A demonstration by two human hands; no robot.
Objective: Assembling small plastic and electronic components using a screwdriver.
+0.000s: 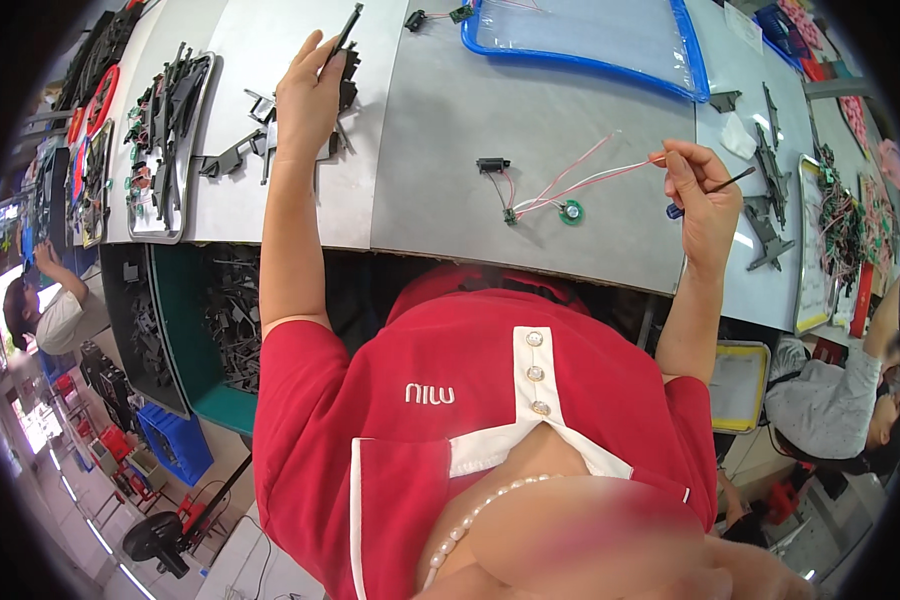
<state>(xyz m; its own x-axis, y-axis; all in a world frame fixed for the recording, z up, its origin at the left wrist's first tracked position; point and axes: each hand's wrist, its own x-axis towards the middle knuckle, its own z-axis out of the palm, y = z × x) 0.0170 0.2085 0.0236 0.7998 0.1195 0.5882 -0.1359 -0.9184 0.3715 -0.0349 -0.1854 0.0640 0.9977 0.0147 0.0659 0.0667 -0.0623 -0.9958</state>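
At the upper left, my left hand [308, 100] is closed around a long narrow black plastic part [347, 30]. A pile of black plastic parts [232, 160] lies on the table beside that hand. My right hand [703, 195] pinches the ends of red and white wires [610, 172] between thumb and finger. It also holds a thin dark tool [736, 180] with a blue end, its kind partly hidden by the fingers. The wires run to a small green circuit board [510, 215]. Next to it lie a round green disc [570, 211] and a black rectangular module [492, 164] on the grey tabletop.
A blue-rimmed tray [588, 72] stands at the far side. Metal trays of parts [182, 140] sit at left, with more black brackets [767, 235] at right. Bins of black pieces [232, 330] are below the table's left edge. Other people sit on both sides.
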